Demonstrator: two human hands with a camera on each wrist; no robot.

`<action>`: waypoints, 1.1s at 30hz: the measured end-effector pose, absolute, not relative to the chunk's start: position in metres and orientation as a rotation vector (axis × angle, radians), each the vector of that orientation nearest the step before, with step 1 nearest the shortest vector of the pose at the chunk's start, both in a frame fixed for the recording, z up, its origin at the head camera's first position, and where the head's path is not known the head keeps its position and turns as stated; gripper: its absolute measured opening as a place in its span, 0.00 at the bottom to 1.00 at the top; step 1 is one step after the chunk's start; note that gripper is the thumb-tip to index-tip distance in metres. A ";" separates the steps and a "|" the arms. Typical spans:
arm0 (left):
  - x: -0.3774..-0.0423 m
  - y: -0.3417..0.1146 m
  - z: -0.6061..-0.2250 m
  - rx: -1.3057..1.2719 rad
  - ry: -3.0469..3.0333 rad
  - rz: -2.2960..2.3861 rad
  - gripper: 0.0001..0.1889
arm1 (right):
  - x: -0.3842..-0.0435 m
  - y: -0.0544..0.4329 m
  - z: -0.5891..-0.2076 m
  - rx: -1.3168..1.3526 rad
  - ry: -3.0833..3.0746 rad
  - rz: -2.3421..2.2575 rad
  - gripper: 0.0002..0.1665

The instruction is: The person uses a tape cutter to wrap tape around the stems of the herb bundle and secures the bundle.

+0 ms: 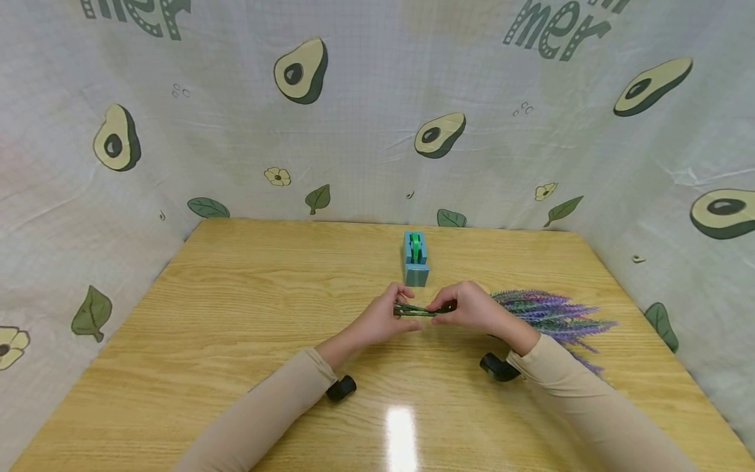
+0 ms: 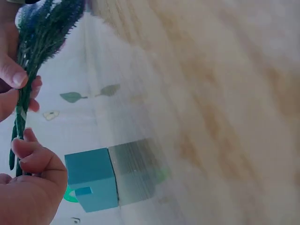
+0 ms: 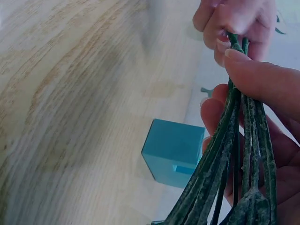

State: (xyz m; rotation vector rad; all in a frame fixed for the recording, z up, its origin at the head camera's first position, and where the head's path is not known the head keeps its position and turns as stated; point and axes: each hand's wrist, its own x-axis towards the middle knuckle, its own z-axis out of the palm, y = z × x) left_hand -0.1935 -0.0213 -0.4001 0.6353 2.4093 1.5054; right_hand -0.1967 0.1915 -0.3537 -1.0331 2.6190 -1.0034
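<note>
A bunch of artificial lavender lies across the right side, its purple heads pointing right and its green stems running left. My right hand pinches the gathered stems between thumb and fingers, partly hiding them. Farther left, my left hand holds the stem ends, its fingers curled around them in the left wrist view. A small pale patch shows on the stems between the hands there; I cannot tell what it is. Just beyond both hands stands a blue tape dispenser with a green roll, touched by neither.
The wooden table has a patterned cloth hanging behind it and at both sides. Black wrist-worn devices sit below the forearms. A bright reflection lies on the table's near part.
</note>
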 end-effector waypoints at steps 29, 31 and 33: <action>-0.202 -0.028 -0.405 0.087 1.895 1.955 0.10 | -0.195 0.186 -0.359 -1.238 2.891 -0.565 0.14; -0.202 -0.027 -0.404 0.064 1.881 1.959 0.11 | -0.194 0.187 -0.361 -1.259 2.918 -0.547 0.15; -0.202 -0.027 -0.403 0.034 1.858 1.955 0.12 | -0.194 0.186 -0.363 -1.268 2.947 -0.542 0.15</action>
